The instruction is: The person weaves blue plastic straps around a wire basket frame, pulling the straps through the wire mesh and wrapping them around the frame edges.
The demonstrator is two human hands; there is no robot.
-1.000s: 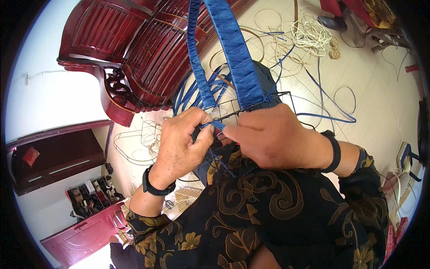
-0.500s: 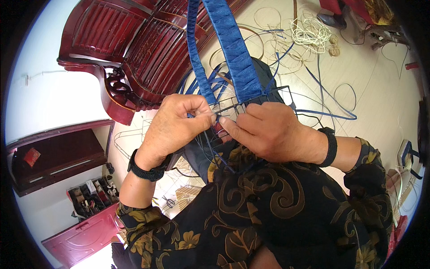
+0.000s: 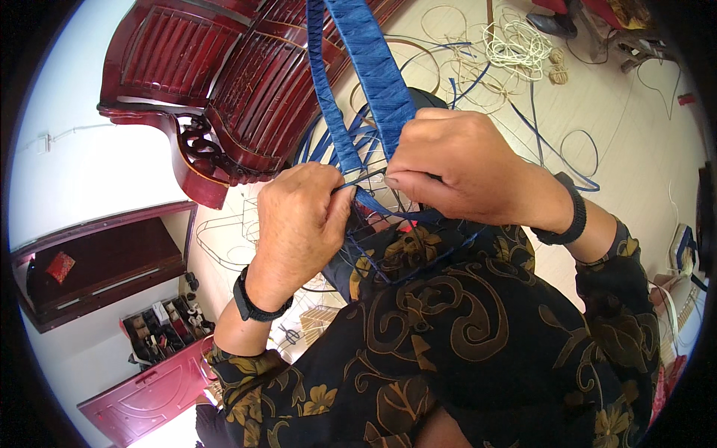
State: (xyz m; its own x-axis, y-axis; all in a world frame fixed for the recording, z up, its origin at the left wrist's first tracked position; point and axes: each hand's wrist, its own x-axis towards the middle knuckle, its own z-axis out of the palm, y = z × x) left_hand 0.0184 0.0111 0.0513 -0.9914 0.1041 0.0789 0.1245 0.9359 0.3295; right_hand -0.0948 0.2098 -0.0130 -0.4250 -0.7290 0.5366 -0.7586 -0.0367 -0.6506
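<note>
A dark wire frame (image 3: 368, 178), part of it wound with blue strip, lies over my lap between my hands. My left hand (image 3: 299, 213) is closed, thumb and fingers pinching the frame's near left edge. A flat blue strip (image 3: 396, 212) runs from beside my left thumb in a curve beneath my right hand (image 3: 459, 160). That hand is closed in a fist close to the frame, seemingly gripping the strip; its palm hides the grip. Two tall bands wrapped in blue, a wide one (image 3: 373, 63) and a narrower one (image 3: 328, 112), rise from the frame away from me.
A dark red wooden bench (image 3: 261, 89) stands at the upper left. Coiled pale cord (image 3: 519, 48), a twine ball (image 3: 558, 67) and loose blue strips (image 3: 553, 142) lie on the floor. Another wire frame (image 3: 224, 235) is left of my arm, beyond it a compartment box (image 3: 164, 325).
My right hand has risen slightly and turned into a tighter fist over the frame. My left hand has shifted a little down and left. The blue strip now curves across below my right hand.
</note>
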